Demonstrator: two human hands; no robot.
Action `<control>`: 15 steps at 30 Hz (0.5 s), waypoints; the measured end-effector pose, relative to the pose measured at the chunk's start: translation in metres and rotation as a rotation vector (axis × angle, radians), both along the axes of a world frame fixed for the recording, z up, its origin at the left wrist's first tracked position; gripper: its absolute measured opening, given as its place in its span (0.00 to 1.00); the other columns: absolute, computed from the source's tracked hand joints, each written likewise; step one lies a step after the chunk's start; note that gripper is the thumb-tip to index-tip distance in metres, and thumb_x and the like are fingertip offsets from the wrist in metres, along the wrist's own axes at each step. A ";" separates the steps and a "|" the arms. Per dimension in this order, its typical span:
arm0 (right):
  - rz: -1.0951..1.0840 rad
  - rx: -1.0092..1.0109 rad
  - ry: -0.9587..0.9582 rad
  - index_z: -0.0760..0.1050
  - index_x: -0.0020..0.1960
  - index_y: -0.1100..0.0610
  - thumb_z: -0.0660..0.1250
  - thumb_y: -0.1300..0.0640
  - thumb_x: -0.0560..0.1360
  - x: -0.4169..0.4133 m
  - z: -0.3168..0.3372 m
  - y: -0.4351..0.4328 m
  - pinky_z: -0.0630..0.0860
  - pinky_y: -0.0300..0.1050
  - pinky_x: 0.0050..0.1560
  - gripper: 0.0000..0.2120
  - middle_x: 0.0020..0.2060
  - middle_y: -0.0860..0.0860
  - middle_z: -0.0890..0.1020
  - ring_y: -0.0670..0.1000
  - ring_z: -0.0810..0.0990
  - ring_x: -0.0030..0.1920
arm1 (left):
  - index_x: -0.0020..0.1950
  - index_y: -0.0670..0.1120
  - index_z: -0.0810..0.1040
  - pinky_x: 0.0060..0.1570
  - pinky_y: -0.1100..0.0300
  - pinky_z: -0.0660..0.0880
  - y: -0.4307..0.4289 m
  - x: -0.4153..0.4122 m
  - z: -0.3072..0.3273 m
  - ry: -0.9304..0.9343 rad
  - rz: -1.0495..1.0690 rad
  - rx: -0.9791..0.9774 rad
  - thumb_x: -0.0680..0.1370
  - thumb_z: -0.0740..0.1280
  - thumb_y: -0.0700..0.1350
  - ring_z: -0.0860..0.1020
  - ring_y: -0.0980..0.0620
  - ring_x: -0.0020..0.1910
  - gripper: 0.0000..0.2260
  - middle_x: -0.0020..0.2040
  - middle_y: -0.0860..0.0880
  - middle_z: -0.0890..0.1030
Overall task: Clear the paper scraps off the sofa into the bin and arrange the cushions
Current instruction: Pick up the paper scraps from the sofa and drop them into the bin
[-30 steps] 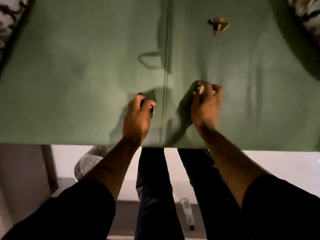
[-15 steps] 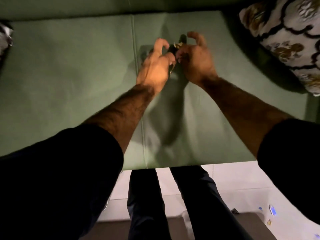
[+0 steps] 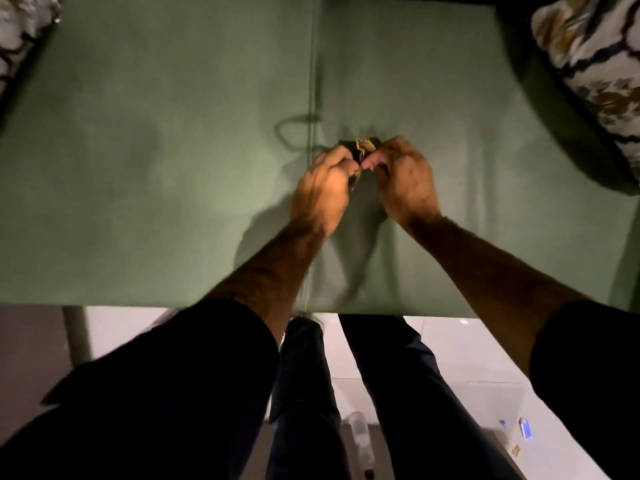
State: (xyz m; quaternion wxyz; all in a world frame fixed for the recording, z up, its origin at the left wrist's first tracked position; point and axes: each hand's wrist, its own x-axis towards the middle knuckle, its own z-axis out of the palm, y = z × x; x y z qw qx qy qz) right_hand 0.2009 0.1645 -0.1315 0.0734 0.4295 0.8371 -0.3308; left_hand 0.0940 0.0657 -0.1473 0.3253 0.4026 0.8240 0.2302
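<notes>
Two patterned cushions (image 3: 20, 36) (image 3: 595, 64) lay at the sofa's (image 3: 156, 168) far ends. Between them, the left hand (image 3: 322, 192) and right hand (image 3: 405, 181) met over the seat, fingers curled, both pinching one crumpled paper scrap (image 3: 365, 147).

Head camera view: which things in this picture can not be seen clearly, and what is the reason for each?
- Paper scraps: mostly covered by the left hand and right hand; their number is unclear.
- Right cushion and left cushion: cut off by the frame edges.
- Bin: not in view.
- Small items on the floor: too small and dim to identify.
- Sofa seat: motion blur softens it.
</notes>
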 end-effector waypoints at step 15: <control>0.740 -0.325 -0.040 0.85 0.52 0.59 0.66 0.62 0.79 -0.030 0.009 -0.358 0.78 0.53 0.55 0.08 0.53 0.59 0.82 0.62 0.82 0.53 | 0.57 0.44 0.85 0.60 0.53 0.76 -0.420 0.041 0.020 0.047 0.807 -0.380 0.78 0.62 0.34 0.81 0.43 0.57 0.14 0.60 0.44 0.81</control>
